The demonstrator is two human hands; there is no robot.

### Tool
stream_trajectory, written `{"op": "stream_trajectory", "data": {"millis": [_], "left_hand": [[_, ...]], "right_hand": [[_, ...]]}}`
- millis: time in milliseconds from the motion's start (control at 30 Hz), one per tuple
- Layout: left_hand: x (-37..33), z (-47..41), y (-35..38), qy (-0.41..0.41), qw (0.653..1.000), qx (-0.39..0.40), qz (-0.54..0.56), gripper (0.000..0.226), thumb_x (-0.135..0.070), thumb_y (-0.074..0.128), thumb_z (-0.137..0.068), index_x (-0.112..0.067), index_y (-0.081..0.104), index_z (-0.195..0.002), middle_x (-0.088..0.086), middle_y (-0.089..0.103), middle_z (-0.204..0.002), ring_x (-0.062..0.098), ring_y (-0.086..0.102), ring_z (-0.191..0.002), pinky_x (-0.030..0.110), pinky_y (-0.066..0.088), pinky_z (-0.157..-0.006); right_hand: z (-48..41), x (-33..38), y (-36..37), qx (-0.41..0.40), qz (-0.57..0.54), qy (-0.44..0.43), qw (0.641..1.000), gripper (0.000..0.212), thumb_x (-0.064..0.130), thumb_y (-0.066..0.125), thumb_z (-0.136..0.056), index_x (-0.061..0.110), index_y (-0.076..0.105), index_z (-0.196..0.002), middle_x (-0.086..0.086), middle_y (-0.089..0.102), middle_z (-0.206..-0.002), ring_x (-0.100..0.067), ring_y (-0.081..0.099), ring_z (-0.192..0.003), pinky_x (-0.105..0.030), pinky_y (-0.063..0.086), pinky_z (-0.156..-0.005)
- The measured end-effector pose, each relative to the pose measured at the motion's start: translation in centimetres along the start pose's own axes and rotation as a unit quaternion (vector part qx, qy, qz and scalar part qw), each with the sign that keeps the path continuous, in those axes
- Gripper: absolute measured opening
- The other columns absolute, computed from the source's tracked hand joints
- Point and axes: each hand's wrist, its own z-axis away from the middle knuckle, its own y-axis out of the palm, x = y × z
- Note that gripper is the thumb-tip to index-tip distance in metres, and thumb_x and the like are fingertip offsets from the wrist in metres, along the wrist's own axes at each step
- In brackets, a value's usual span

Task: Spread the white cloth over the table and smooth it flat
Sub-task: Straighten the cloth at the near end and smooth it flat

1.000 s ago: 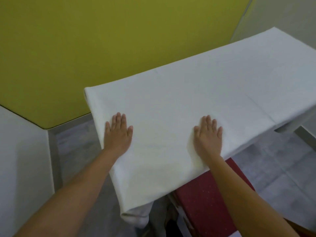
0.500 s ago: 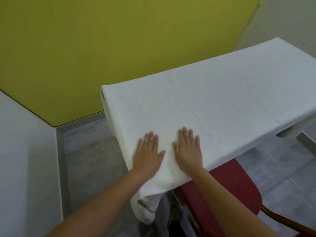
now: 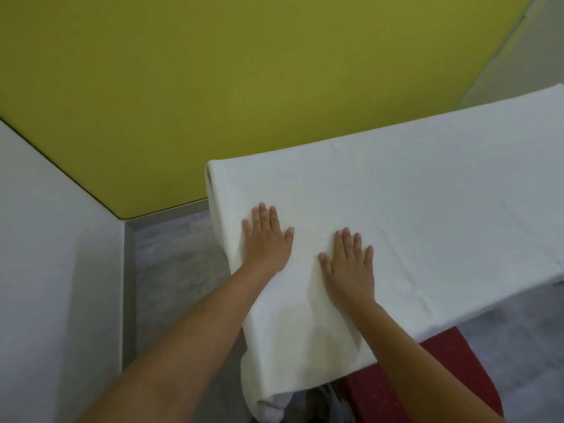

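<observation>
A big yellow-green wall point(image 3: 213, 71) meets a white wall point(image 3: 45, 270) in the corner. The floor point(image 3: 177, 270) is grey. A red chair point(image 3: 460, 361) stands near.

The white cloth point(image 3: 427, 209) lay as one broad, level stretch running off to the right and toward its far edge, open to a sliding palm. The left hand point(image 3: 267, 239) and right hand point(image 3: 349, 265) lay flat on it near the left end, close together, with a strip of cloth between them. Past that end the cloth dropped to a band of grey floor point(image 3: 171, 270), hemmed by a white wall point(image 3: 45, 270) on the left and a yellow-green wall point(image 3: 244, 71) behind. A red chair seat point(image 3: 442, 355) crowded the near edge, under the right forearm.
</observation>
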Motion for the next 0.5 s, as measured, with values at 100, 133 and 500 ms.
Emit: {"op": "stream_trajectory", "data": {"millis": [100, 133, 500], "left_hand": [[1.1, -5.3, -1.3, -0.037, 0.999, -0.026, 0.003, 0.070, -0.050, 0.014, -0.099, -0.008, -0.007, -0.152, 0.012, -0.013, -0.159, 0.027, -0.012, -0.147, 0.048, -0.007, -0.118], [1.8, -6.9, -1.8, -0.048, 0.998, -0.036, -0.001, 0.071, -0.051, 0.015, -0.099, -0.008, -0.005, -0.152, 0.013, -0.010, -0.160, 0.027, -0.010, -0.147, 0.048, -0.007, -0.118], [6.0, -15.3, -5.3, -0.137, 0.981, -0.053, -0.129, 0.076, -0.054, 0.007, -0.096, -0.003, 0.011, -0.151, 0.012, 0.011, -0.160, 0.023, 0.007, -0.148, 0.050, -0.008, -0.118]], "right_hand": [[-2.6, 0.6, 0.2, 0.001, 0.009, -0.014, 1.000, 0.067, 0.052, 0.007, -0.097, 0.016, -0.010, -0.151, 0.000, -0.013, -0.159, -0.017, -0.020, -0.145, -0.042, -0.013, -0.118], [-3.2, 0.5, 0.2, 0.000, 0.014, -0.021, 1.000, 0.067, 0.053, 0.006, -0.097, 0.017, -0.011, -0.150, 0.000, -0.015, -0.159, -0.017, -0.021, -0.144, -0.042, -0.013, -0.118], [-8.6, 0.9, -0.4, 0.018, 0.029, -0.076, 0.997, 0.071, 0.057, 0.010, -0.095, 0.018, -0.010, -0.151, 0.001, -0.017, -0.158, -0.016, -0.022, -0.144, -0.038, -0.019, -0.115]]}}
